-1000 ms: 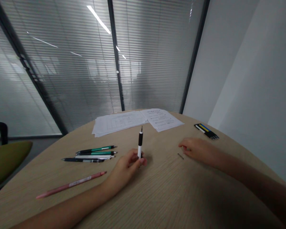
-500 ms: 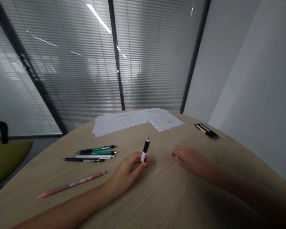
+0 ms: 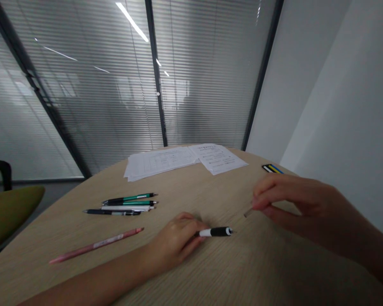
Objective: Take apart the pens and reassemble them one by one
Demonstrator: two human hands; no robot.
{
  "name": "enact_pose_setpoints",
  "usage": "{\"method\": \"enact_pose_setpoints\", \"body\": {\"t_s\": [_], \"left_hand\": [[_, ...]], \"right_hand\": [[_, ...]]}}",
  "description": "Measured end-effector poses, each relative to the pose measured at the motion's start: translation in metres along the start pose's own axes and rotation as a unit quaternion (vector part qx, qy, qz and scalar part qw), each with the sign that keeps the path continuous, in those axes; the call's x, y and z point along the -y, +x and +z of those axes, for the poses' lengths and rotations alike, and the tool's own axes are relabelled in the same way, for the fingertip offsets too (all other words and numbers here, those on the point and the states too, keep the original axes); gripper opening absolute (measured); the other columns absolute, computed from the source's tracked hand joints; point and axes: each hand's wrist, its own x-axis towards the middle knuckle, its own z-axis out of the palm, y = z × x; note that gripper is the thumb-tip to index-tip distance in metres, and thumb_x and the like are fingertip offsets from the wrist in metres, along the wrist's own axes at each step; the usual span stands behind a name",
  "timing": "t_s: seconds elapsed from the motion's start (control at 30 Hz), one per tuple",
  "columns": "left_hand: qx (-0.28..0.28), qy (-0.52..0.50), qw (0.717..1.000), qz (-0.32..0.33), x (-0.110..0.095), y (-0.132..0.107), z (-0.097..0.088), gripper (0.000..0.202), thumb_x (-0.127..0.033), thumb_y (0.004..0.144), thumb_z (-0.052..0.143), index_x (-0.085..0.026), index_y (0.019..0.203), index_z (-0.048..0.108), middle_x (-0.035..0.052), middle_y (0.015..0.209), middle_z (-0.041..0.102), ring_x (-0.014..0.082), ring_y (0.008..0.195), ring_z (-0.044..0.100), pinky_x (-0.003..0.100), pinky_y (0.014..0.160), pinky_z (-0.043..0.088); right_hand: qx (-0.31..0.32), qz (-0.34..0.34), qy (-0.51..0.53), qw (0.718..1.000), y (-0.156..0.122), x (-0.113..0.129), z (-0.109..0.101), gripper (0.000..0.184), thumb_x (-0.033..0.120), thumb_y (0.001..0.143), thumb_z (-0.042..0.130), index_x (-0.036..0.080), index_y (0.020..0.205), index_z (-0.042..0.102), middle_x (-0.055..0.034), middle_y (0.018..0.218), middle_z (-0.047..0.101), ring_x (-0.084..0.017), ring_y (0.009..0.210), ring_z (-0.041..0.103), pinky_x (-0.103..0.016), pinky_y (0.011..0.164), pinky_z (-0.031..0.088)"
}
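Observation:
My left hand [image 3: 177, 242] is closed round a black and white pen [image 3: 215, 232], which lies almost level and points right, just above the wooden table [image 3: 230, 272]. My right hand [image 3: 300, 204] hovers to the right of the pen, raised off the table. Its thumb and fingers pinch a small thin grey piece [image 3: 248, 212], perhaps a spring or a pen part. The gap between that piece and the pen's tip is small.
Several pens [image 3: 124, 204] lie side by side left of centre, and a pink pen [image 3: 95, 245] lies nearer the front left. Printed sheets [image 3: 181, 159] rest at the far edge. A dark pack with yellow and blue stripes [image 3: 272, 168] lies far right. A green chair [image 3: 9, 208] stands left.
The pen has tipped from upright to nearly level, pointing right. My right hand has picked the small grey piece off the table and lifted it toward the pen's tip.

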Motion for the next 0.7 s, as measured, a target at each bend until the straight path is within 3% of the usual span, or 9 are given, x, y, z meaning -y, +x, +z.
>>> {"method": "enact_pose_setpoints", "body": {"t_s": [0.2,0.7], "left_hand": [[-0.003,-0.002,1.000,0.002,-0.001,0.001,-0.001,0.014,-0.015,0.084,0.040,-0.017,0.094,0.050,0.0040,0.080,0.063,0.0155,0.074,0.057,0.030,0.075,0.043],[0.001,-0.009,1.000,0.017,-0.001,0.001,-0.001,0.014,-0.014,0.084,0.041,-0.017,0.094,0.049,0.0042,0.082,0.063,0.0150,0.075,0.056,0.029,0.073,0.043]], "right_hand": [[-0.014,-0.079,-0.063,0.995,-0.003,0.019,0.007,0.015,0.006,0.072,0.048,0.018,0.075,0.056,-0.0006,0.069,0.063,-0.009,0.064,0.059,-0.017,0.059,0.048],[0.006,-0.134,-0.095,0.986,-0.011,0.020,0.014,0.016,0.007,0.079,0.042,0.018,0.081,0.053,-0.0014,0.070,0.061,-0.010,0.064,0.057,-0.020,0.058,0.047]]}}
